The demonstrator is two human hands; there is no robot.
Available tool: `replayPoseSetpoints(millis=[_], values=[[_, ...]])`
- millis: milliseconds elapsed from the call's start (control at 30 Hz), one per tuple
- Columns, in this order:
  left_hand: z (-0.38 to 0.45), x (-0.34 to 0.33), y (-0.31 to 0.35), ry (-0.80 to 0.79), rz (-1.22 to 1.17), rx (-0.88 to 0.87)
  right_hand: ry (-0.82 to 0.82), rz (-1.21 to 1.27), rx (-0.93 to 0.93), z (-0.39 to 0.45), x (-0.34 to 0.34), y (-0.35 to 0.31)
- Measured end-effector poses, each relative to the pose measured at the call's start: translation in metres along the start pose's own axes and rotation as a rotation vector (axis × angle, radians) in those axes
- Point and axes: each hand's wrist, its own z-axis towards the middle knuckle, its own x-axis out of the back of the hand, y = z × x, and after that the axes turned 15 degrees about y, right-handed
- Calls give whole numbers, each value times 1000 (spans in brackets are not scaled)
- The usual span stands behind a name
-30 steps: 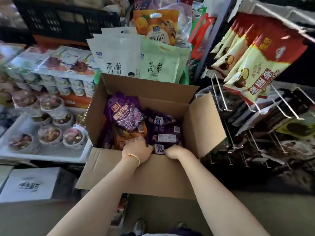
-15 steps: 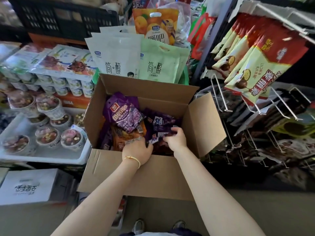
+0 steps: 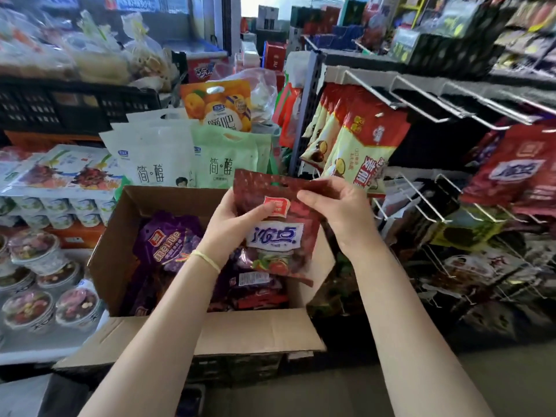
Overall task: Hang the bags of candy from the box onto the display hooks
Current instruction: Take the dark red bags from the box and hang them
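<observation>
A dark red candy bag is held upright above the open cardboard box. My left hand grips its left edge, thumb across the front. My right hand pinches its top right corner near the hang hole. Inside the box lie a purple candy bag and more dark red bags. Wire display hooks jut out at the right; some are bare. Matching red bags hang on a hook at the far right.
Red-and-cream snack bags hang on the upper rack just right of my hands. White and green pouches stand behind the box. Yogurt multipacks and dessert cups fill the left. Dark packets hang on lower hooks.
Both hands have come up out of the box with a dark red candy bag held between them. The view has tilted upward, showing more of the shop and hook rack.
</observation>
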Motion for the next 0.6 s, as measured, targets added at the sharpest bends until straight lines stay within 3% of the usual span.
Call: replayPoseSetpoints(millis=[67, 167, 400, 600], values=[[-9, -32, 14, -58, -63, 12, 16, 218, -120, 11, 30, -4], [-20, -94, 17, -93, -132, 37, 39, 315, -198, 30, 83, -5], [-44, -272, 2, -119, -188, 57, 79, 94, -243, 89, 235, 13], [-47, -406, -7, -108, -158, 34, 139, 179, -219, 143, 349, 13]])
